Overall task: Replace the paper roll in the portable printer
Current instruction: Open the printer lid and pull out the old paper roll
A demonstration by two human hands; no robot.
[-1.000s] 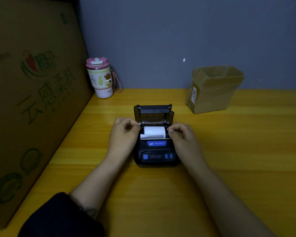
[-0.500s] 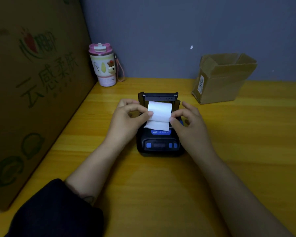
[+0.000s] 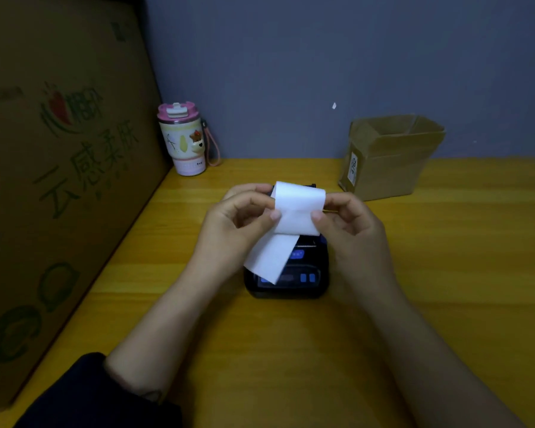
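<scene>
A small black portable printer (image 3: 290, 282) with blue buttons sits on the yellow wooden table (image 3: 445, 273), its lid up behind the paper. Above it I hold a white paper roll (image 3: 297, 208) lifted clear of the printer, with a loose strip hanging down to the left over the printer's front. My left hand (image 3: 238, 223) pinches the roll's left end. My right hand (image 3: 349, 227) pinches its right end. The printer's paper bay is mostly hidden behind the paper and my hands.
A large printed cardboard box (image 3: 59, 180) stands along the left side of the table. A pink-lidded tumbler (image 3: 184, 140) stands at the back left by the grey wall. An open small cardboard box (image 3: 386, 156) sits at the back right.
The paper roll has come up out of the printer's bay, held between both hands. Its loose end has unrolled and hangs lower over the printer's front.
</scene>
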